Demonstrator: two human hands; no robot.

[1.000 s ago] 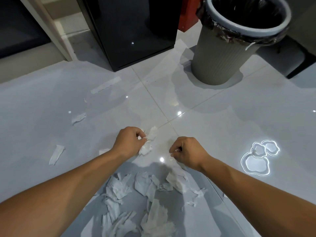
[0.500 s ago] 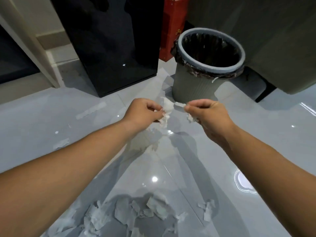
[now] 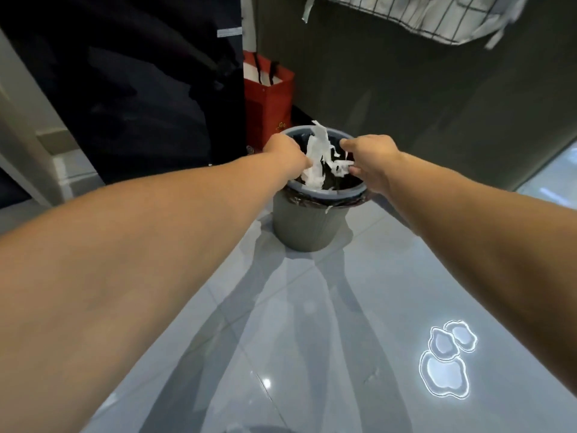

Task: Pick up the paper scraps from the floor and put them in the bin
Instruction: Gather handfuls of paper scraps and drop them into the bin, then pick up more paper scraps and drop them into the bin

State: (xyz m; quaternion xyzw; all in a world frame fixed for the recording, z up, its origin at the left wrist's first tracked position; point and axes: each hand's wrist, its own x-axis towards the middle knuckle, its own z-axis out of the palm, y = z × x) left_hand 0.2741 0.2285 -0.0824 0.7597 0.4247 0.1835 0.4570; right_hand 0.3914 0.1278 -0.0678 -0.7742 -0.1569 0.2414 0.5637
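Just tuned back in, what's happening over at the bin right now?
A person is reaching both bare hands over the open mouth of the grey bin. The left hand holds a long bunch of paper scraps, and the right hand pinches a smaller scrap. Both loads hang above the opening and are not yet dropped in. A red bag stands just behind the bin.

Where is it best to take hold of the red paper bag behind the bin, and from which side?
By the black cord handles at its open top, coming from above. The red paper bag stands upright close beside the dark cabinet, with the bin in front of its lower part, so the sides are probably hard to reach and the top is free.
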